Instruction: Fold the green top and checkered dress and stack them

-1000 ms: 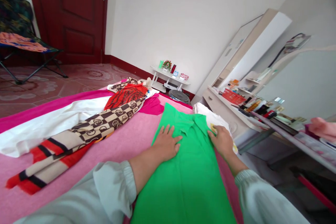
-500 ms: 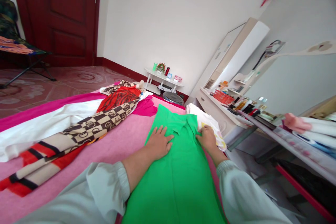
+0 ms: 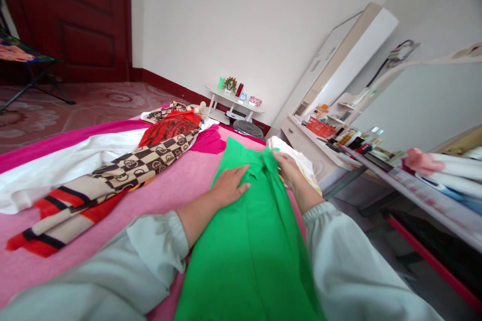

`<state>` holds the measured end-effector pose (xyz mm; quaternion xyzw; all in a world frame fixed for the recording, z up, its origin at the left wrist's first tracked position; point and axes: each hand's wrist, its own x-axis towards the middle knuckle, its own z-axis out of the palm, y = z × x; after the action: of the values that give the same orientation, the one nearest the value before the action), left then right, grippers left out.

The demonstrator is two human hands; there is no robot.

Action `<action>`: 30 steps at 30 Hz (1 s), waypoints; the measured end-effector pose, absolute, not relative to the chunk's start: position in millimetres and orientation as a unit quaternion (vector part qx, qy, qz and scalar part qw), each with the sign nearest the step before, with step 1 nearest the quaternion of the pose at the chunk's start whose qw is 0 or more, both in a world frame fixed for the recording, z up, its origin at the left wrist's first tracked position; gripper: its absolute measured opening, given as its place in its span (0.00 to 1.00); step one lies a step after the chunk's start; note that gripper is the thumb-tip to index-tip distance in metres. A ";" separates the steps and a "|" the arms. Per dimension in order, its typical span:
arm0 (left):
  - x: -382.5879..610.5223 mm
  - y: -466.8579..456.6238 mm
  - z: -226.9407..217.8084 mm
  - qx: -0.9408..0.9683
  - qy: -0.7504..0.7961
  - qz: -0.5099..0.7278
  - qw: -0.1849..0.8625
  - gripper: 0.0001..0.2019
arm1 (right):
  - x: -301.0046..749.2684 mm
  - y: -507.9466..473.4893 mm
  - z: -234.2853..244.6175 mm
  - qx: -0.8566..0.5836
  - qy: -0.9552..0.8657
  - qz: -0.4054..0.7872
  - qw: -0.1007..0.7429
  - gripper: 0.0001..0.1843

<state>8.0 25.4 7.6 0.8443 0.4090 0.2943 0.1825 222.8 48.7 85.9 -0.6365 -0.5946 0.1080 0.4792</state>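
Observation:
A long green garment lies lengthwise on the pink bed cover, running from its far end toward me. My left hand rests flat on its upper left part, palm down and fingers stretched out. At the upper right edge, my right hand pinches the cloth and holds it up, folded a little inward. Creases run down from this grip. The fingertips of the right hand are partly hidden by the cloth. A white garment with yellow marks lies just beyond the right hand.
Left on the bed are a checked brown-and-beige scarf, a red patterned cloth and white clothing. A dressing table with bottles and a red basket stands at right. A low white shelf stands beyond the bed.
My right hand has lifted the garment's right edge and moved it slightly inward, raising a fold. The left hand stays flat on the cloth. The view has tilted downward a little.

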 end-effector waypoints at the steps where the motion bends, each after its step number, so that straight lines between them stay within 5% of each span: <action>1: 7.5 27.0 7.1 0.836 0.404 0.317 0.196 0.31 | 212.0 41.8 90.4 -0.625 -0.620 0.150 0.450 0.24; 4: 6.7 31.3 3.6 0.818 0.387 0.364 0.220 0.31 | 201.5 10.0 101.8 -0.568 -0.702 0.251 0.348 0.27; 13: 9.7 33.3 -2.8 0.860 0.360 0.326 0.155 0.30 | 284.2 -128.0 63.3 -0.688 -0.676 0.218 0.149 0.16; 18: 23.1 45.2 4.4 0.857 0.387 0.292 0.174 0.27 | 282.2 -175.9 52.1 -0.696 -0.643 0.280 0.153 0.12; 24: 50.9 67.8 14.9 0.768 0.432 0.304 0.363 0.18 | 279.9 -223.5 61.7 -0.709 -0.622 0.309 0.123 0.08; 30: 59.9 76.8 17.1 0.709 0.456 0.365 0.395 0.15 | 264.0 -250.6 69.8 -0.672 -0.565 0.397 0.265 0.07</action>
<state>59.9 76.8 17.1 0.7092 0.4564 0.3648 0.3946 264.0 -250.6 69.8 -0.6725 -0.5653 0.3973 0.2654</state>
